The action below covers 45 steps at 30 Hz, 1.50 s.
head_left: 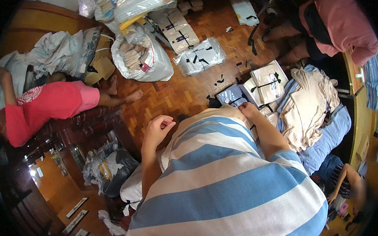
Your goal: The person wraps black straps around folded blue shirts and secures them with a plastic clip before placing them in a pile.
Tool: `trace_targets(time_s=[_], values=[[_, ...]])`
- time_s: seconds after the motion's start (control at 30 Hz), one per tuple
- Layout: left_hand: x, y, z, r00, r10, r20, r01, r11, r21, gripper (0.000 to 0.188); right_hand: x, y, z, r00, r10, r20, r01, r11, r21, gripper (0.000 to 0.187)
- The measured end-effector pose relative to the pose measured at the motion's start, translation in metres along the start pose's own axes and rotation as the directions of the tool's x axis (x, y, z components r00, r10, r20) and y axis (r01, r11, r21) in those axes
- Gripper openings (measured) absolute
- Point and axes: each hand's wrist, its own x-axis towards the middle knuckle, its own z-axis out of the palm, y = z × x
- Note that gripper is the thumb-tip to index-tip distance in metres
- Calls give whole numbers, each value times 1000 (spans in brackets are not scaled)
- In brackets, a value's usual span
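My left hand (pixel 159 128) hangs in the air in front of my body, fingers curled in toward the thumb, with nothing visible in it. Close to my right side, my right hand (pixel 249 110) has its fingers drawn together; whatever they hold, if anything, is hidden. Just beyond it lies a folded blue garment (pixel 231 96) with a dark strap across it. Beside that, beige folded garments (pixel 267 83) rest in a white box, also crossed by a black strap. A loose heap of beige clothes (pixel 307 106) lies to the right on blue cloth (pixel 331 134).
A white sack (pixel 157 68) of beige bundles stands on the parquet floor (pixel 149 99). Clear-wrapped flat packages (pixel 201 56) lie beyond. A person in red (pixel 53 107) is at left, another in pink (pixel 344 23) at upper right. Dark plastic bags (pixel 116 170) sit at lower left.
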Motion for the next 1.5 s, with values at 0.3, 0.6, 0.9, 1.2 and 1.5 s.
trace_targets(time_s=[0.3,0.6,0.9,1.2,1.5], values=[[19,-1,-4,991,-128,40,126,991,51,29,15,40,0,997,75,14,-74,996,-53,48],[79,-26,-62,976,-115,184,105,993,59,32,35,1,22,992,126,-22,-121,983,134,43],[270,81,-112,920,206,332,-227,974,24,26,16,-80,24,870,458,-183,-329,815,477,53],[539,270,-14,582,764,280,-776,420,470,52,82,-60,-38,856,488,-171,-286,722,630,37],[726,252,69,662,572,483,-694,225,684,88,420,92,-74,913,393,-106,-236,723,649,37]])
